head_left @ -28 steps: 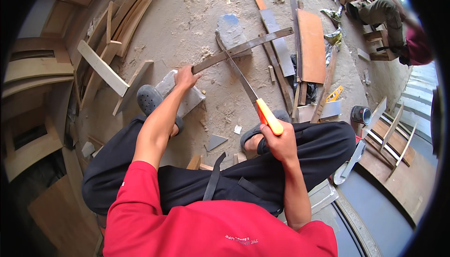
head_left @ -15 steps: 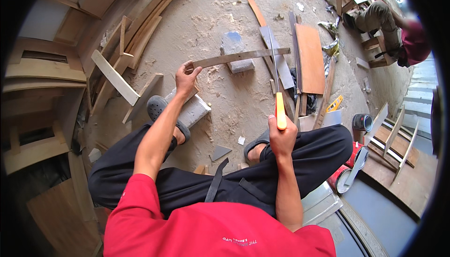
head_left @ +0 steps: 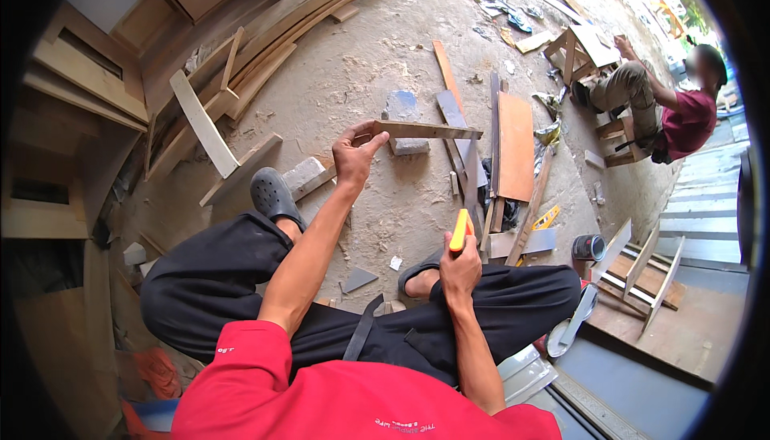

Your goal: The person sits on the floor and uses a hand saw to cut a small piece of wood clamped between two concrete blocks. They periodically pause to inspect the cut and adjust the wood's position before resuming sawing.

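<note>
My left hand [head_left: 353,159] grips one end of a narrow wooden strip [head_left: 429,130], which stretches to the right over a pale concrete block [head_left: 411,147]. Thumb and fingers close around that end. In my right hand [head_left: 462,270] is a handsaw [head_left: 460,230], held by its yellow-orange handle above my right thigh. Its blade points away from me, with the upper part near the strip's far end. Whether blade and strip touch, I cannot tell. Beneath the blade lie a grey board [head_left: 459,123] and other thin boards on the floor.
An orange-brown panel [head_left: 515,147] lies right of the boards. Long planks [head_left: 281,39] and wooden cabinet parts [head_left: 88,67] stand at left. A paint can [head_left: 589,247] is on the right. Farther right, another person [head_left: 686,119] sits by a small wooden stand [head_left: 573,53].
My left hand has come right and slightly nearer, turning the strip so its far end slopes down. The saw has moved a little left and nearer. The whole view has also shifted.
</note>
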The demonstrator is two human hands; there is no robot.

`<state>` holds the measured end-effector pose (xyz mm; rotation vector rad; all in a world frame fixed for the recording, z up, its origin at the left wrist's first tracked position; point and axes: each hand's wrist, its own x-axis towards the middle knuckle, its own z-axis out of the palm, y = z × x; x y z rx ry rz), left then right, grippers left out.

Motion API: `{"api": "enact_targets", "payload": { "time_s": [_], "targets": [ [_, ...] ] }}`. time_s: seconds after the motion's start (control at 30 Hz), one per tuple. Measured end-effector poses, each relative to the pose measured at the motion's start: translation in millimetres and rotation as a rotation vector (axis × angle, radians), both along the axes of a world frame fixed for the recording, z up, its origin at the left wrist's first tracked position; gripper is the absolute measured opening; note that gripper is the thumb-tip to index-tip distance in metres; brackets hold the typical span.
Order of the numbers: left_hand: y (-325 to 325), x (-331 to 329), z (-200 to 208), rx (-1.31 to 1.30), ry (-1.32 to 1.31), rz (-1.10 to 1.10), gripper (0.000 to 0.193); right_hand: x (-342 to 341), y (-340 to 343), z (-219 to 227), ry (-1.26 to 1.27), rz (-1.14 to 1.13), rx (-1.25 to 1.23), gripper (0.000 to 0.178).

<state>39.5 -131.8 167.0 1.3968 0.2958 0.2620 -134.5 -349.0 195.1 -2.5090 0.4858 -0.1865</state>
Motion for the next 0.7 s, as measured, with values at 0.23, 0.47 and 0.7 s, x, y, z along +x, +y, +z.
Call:
{"api": "enact_targets", "payload": {
  "time_s": [0.23,0.47,0.7],
  "targets": [
    [17,-2,-25,-0.467,0.104,0.112,0.037,18,-5,-23,0.124,0.049,-0.151,0.040],
    [35,-13,-52,-0.724,0.194,0.208,0.021,17,20,-145,0.199,0.264,-0.456,0.029],
    [43,-18,-66,-0.646,0.410,0.187,0.015,16,9,-184,0.665,0.250,-0.284,0.043]
  ]
}}
